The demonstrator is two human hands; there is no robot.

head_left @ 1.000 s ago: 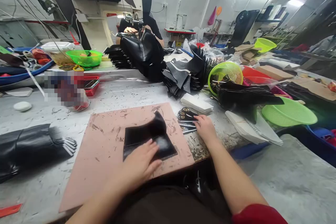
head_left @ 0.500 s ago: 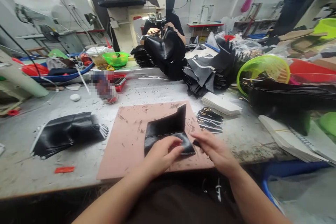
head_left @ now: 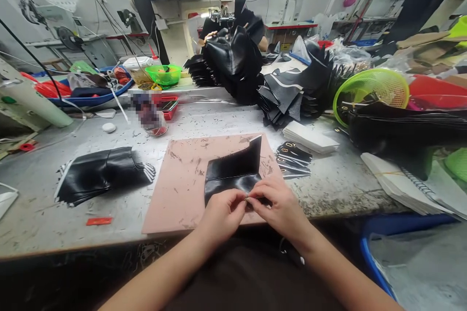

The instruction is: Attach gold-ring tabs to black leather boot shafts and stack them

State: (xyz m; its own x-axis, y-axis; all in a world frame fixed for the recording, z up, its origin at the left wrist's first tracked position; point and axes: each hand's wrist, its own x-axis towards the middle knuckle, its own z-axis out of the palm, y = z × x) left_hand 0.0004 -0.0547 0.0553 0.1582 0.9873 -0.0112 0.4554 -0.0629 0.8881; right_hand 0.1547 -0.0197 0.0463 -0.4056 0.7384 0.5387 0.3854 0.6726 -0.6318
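In the head view, pinching the near edge of the black piece (head_left: 233,167) on the pink board (head_left: 174,180), left hand (head_left: 223,211) and right hand (head_left: 282,205) nearly closed, fingertips together. Seemingly lining up that edge; next calls for steady, even pressure.

The fingers (head_left: 237,196) mostly hide the small piece (head_left: 248,198) they pinch.

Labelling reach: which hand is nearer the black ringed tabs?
Right. The right hand is just on the near side of the black ringed tabs; the left hand is farther off, to their left.
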